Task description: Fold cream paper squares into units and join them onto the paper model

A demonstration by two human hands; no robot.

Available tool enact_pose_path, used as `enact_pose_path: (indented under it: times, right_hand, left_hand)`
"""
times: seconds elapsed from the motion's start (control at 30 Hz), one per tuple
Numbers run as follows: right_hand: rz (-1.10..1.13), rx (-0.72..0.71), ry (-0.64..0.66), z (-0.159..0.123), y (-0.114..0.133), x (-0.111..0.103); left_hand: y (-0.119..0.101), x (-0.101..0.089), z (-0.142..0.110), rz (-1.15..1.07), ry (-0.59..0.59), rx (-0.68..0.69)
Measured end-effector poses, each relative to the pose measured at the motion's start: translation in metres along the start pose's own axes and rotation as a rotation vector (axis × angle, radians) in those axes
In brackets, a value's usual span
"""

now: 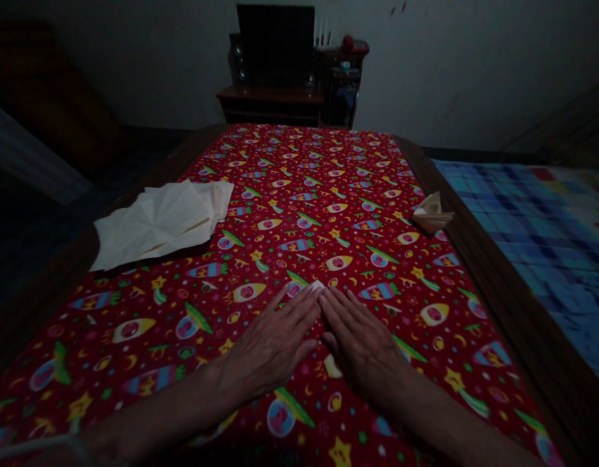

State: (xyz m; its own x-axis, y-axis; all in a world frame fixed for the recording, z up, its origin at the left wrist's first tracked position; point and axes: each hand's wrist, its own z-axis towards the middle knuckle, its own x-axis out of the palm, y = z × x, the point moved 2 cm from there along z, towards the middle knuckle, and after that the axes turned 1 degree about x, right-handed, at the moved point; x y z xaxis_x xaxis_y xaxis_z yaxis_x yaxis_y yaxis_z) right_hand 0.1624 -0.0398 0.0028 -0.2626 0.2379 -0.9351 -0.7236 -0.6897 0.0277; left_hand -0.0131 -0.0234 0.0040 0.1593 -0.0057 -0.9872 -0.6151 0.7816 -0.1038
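My left hand (273, 340) and my right hand (360, 337) lie flat side by side on the red rocket-patterned tablecloth (299, 194), fingers stretched forward and meeting at the tips. They press down on a small pale paper (317, 285), of which only a pointed corner shows beyond the fingertips; the rest is hidden under the hands.
A stack of creased pale paper sheets (158, 220) lies at the left of the cloth. A small folded paper shape (430, 214) sits near the right edge. A blue checked surface (537, 233) lies to the right. A dark screen on a wooden stand (275, 71) is beyond.
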Motion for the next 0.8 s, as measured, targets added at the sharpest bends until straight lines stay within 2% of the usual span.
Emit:
enact_pose_path:
  times: [0.1,0.37,0.5,0.7,0.8]
  right_hand:
    - [0.016,0.018,0.109,-0.009,-0.006,0.003]
    - [-0.004,-0.022,0.065,-0.02,-0.015,-0.001]
    - [-0.007,-0.043,0.06,-0.01,-0.015,0.003]
    - [0.079,-0.042,0.093,0.022,-0.016,0.014]
    - [0.097,-0.035,0.108,0.021,-0.018,0.014]
  left_hand:
    - [0.002,0.001,-0.004,0.016,-0.014,-0.017]
    - [0.011,-0.003,-0.022,0.064,-0.041,-0.045]
    - [0.01,-0.006,-0.022,0.08,-0.05,-0.039]
    - [0.007,-0.006,-0.021,0.089,-0.065,-0.052]
    - [0.007,-0.005,-0.024,0.099,-0.09,-0.052]
